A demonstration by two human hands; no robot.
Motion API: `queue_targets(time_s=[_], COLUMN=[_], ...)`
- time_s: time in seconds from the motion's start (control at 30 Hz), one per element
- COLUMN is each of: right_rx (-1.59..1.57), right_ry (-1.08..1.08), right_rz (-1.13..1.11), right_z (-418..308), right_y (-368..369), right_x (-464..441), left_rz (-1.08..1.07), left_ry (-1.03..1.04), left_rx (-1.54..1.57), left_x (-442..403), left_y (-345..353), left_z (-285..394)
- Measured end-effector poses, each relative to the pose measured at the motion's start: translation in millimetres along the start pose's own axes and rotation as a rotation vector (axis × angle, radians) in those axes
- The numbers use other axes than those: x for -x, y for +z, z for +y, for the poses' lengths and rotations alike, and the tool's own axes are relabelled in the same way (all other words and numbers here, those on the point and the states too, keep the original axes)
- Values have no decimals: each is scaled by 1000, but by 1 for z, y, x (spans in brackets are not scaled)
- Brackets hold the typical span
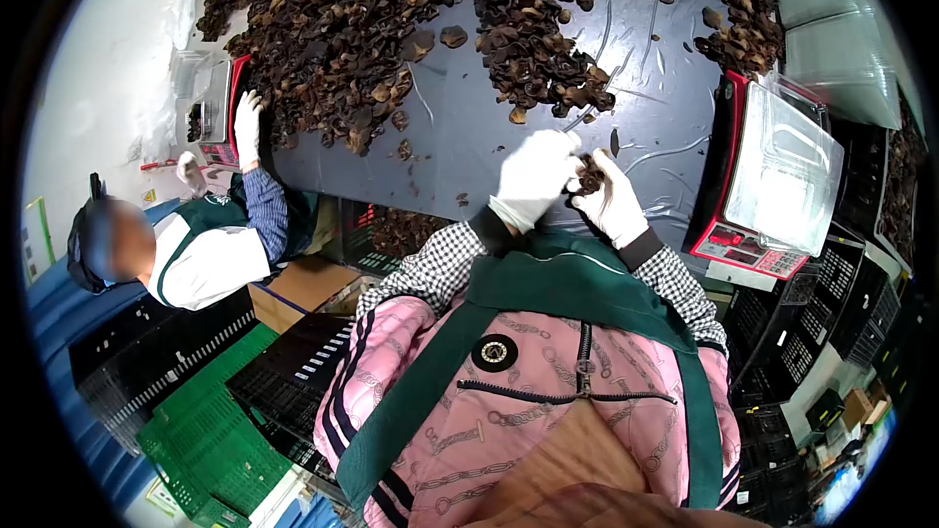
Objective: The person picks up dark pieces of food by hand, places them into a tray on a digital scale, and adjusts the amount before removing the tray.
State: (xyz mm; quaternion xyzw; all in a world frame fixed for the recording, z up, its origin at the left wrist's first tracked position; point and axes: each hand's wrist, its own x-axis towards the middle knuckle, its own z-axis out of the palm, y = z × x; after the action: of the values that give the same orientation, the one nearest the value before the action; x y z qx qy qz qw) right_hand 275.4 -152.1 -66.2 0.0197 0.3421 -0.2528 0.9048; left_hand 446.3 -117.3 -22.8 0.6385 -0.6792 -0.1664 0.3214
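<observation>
In white gloves, my left hand (533,179) and my right hand (612,199) meet over the near edge of the dark table. Between them is a small dark clump of wood ear mushroom (591,177). The fingers of my right hand are closed on it. My left fingers are bent against its other side, pinching at it, with their tips partly hidden. A tongue of the large mushroom pile (533,59) ends just beyond my hands. One loose dark piece (614,142) lies beside my right fingers.
At right stands a red scale (729,166) with a clear plastic container (787,171) on it; stacked clear containers (841,54) are behind. A co-worker (215,244) at left reaches to another red scale (238,103). Black crates (817,303) and a green crate (210,430) flank me.
</observation>
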Motion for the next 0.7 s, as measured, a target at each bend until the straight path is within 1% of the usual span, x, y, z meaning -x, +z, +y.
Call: queue_targets(time_s=[0.03,0.07,0.1,0.17,0.2,0.3,0.33,0.37,0.43,0.47,0.5,0.53,0.57,0.63,0.67,0.7], right_rx=[34,52,73,117,119,146,104,55,-45,15,-93,-14,68,76,81,75], right_ry=[53,37,25,3,-13,-28,-23,-50,-102,-56,-12,-45,-79,-74,-73,-38], right_rz=[-84,-38,-57,-95,-118,-59,-95,-35,86,50,-137,-79,-22,-63,-85,-64], right_z=[-3,-2,0,1,1,-6,-6,-4,1,-2,-5,-4,-6,-7,-9,-15], right_y=[-5,-9,-10,-12,-10,18,13,10,3,0,-3,-2,0,-9,-12,-6], right_x=[0,0,0,-3,-1,12,9,7,5,1,-1,2,5,8,9,15], left_rz=[1,103,206,169,181,114,35,-77,-112,-39,34,33,80,-116,-145,-89], left_ry=[-66,-124,-182,-211,-182,-245,-232,-25,32,49,65,-9,-1,-21,37,96], left_rx=[-192,-199,-205,-123,-92,107,302,344,371,156,-58,-129,-234,-274,-239,-217], left_x=[-6,-10,-13,-8,-8,-6,-6,-11,-20,-31,-47,-63,-71,-78,-74,-66], left_y=[-3,-4,-2,5,6,-1,-8,-16,-9,-6,-2,0,12,21,27,28], left_z=[-13,-29,-45,-76,-80,-36,-13,-1,5,4,-1,-7,-21,-34,-42,-35])
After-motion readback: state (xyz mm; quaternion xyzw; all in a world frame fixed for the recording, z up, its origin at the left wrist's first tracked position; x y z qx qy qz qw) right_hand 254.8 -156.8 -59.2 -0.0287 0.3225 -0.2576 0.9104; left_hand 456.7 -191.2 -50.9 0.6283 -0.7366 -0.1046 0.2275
